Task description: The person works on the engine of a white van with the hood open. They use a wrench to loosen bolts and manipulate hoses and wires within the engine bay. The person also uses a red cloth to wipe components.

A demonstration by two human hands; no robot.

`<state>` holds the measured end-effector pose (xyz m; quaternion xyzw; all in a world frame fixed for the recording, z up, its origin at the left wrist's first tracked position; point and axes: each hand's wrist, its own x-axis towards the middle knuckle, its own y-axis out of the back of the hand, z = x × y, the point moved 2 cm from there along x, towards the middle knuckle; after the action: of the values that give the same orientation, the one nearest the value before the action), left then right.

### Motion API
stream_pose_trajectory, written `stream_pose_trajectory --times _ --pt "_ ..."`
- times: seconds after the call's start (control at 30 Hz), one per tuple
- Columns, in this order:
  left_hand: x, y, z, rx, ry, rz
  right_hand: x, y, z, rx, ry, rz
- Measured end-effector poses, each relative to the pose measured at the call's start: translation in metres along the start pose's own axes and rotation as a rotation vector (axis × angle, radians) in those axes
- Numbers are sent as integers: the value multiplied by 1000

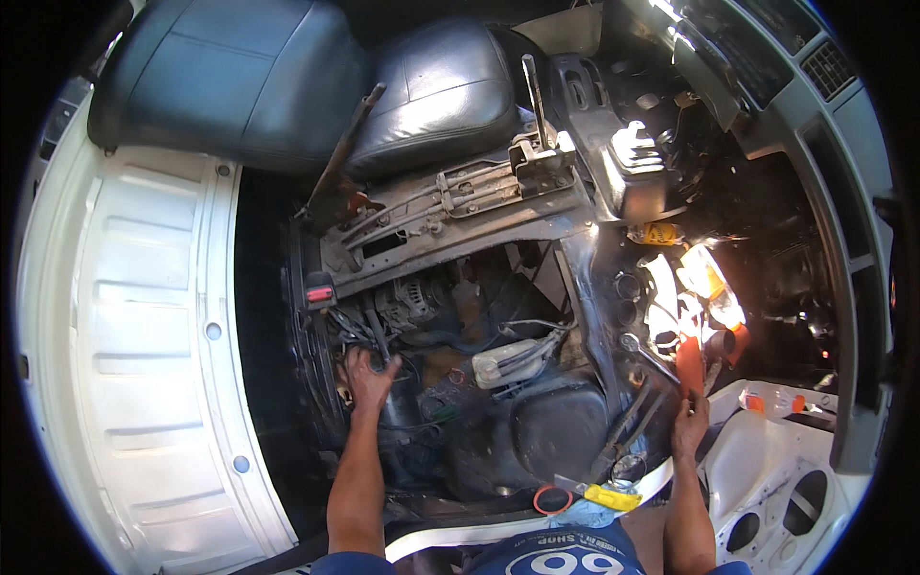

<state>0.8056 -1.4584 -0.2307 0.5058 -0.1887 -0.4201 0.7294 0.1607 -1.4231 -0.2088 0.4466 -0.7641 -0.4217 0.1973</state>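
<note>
Figure: Open engine bay under the tipped-back seats of a van cab, both hands at work, as I see it from the head camera.

My left hand reaches down into the bay with fingers curled about a bundle of black cables, probably to steady or shift them near the alternator. My right hand is closed round the lower end of an orange-handled tool at the bay's right edge, upright, ready to use. Counted: two seats (both folded clear for access), one white reservoir, one pair of pliers, one yellow-handled tool, one orange ring.
</note>
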Motion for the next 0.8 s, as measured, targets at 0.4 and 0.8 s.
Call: stream_pose_trajectory --times 0.4,0.8 --pt "-3 -24 -1 190 68 -60 -22 5 -2 -86 73 36" --pt "24 -24 1 178 238 -239 -17 0 6 36 -54 168"
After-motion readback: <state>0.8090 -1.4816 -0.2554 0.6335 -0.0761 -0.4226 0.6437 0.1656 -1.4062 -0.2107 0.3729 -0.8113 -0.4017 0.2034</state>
